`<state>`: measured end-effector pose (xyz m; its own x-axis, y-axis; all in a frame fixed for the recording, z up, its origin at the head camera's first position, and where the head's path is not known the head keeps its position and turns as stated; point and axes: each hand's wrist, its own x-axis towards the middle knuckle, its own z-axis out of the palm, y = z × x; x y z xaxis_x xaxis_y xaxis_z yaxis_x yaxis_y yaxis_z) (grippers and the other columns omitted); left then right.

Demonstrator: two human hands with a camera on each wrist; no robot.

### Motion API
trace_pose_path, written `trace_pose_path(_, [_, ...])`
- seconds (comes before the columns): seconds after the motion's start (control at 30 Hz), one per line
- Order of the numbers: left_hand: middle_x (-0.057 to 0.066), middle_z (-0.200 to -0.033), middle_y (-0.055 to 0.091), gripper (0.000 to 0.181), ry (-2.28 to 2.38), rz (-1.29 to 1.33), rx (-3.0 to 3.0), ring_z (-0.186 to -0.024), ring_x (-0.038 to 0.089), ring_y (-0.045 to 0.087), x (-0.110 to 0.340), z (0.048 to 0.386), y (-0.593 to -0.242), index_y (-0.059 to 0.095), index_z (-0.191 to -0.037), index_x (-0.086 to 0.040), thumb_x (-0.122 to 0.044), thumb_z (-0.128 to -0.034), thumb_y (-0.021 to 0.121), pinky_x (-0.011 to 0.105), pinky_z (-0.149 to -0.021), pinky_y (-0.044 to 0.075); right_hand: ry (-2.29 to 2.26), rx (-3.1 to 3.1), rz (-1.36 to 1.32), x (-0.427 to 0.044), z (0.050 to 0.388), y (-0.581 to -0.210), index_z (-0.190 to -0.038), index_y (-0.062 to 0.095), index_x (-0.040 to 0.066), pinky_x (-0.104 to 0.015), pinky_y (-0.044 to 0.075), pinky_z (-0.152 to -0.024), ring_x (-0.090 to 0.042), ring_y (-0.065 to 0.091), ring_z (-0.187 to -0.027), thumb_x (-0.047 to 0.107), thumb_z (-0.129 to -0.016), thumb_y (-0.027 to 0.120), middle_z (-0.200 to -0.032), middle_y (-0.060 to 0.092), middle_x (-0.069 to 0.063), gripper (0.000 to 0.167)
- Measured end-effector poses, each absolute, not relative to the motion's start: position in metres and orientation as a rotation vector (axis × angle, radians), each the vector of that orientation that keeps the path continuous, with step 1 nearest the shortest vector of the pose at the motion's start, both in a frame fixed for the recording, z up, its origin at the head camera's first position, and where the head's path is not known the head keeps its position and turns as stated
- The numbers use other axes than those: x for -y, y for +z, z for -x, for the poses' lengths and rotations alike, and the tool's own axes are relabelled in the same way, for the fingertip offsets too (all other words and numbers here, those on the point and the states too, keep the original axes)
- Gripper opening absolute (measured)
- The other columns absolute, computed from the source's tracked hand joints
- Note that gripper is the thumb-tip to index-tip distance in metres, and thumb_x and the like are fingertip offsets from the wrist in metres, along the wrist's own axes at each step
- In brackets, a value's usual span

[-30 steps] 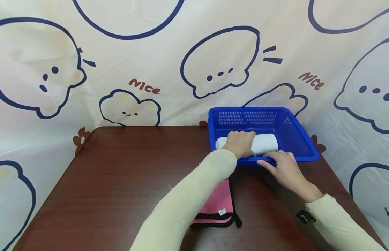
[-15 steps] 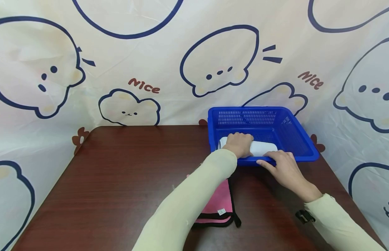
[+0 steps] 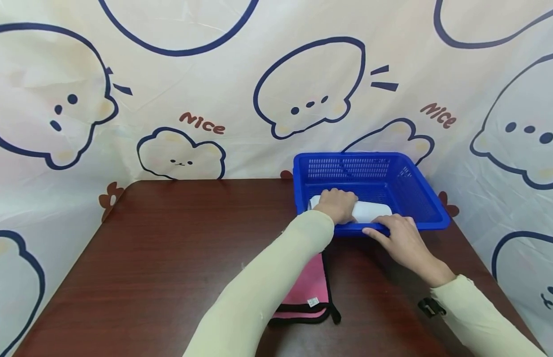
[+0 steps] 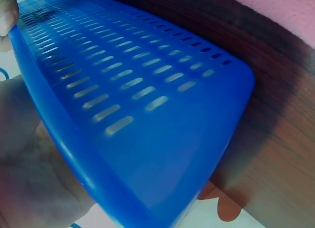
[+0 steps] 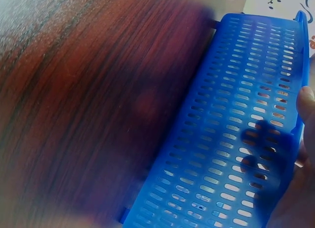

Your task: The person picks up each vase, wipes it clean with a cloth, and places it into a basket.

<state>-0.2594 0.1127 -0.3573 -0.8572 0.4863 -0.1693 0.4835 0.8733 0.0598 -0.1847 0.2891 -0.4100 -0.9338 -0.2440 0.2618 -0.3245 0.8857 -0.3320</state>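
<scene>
In the head view a blue plastic basket (image 3: pixel 412 191) with slotted walls stands at the table's back right. A smooth white roll (image 3: pixel 372 211) lies inside, along the front wall. My left hand (image 3: pixel 336 204) reaches over that wall and grips the roll from above, covering its middle. My right hand (image 3: pixel 403 240) holds the front rim, with the thumb outside and the fingers over the edge. Both wrist views are mostly filled by the basket's slotted outer wall (image 5: pixel 221 114). The left fingers' contact with the roll is partly hidden.
A folded pink cloth (image 3: pixel 307 285) with black edging and a small white label lies in front of the basket, partly under my left forearm. The dark wooden table (image 3: pixel 182 248) extends left. A printed curtain (image 3: pixel 240 89) hangs behind and along both sides.
The white roll has sunk lower behind the basket's front rim, my left hand moving slightly with it. My right hand stays on the rim. The head view has shifted a little.
</scene>
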Motion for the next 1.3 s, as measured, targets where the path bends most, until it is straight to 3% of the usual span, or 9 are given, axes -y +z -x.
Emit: trace_pose_path(1.3, [-0.006,-0.142,0.061,0.062,0.214,-0.798,-2.815,-0.124,0.016,0.059,-0.091,0.263,-0.365,0.050,-0.149,-0.027,-0.050,-0.0937,0.067,0.039,-0.111,0.043,0.540,2.845,-0.436,-0.287,0.183,-0.409,-0.114,0.072,0.002,-0.056,0.039,-0.088,-0.037,0.062,-0.100,0.036,-0.096,0.069,-0.105,0.074,-0.018,0.039])
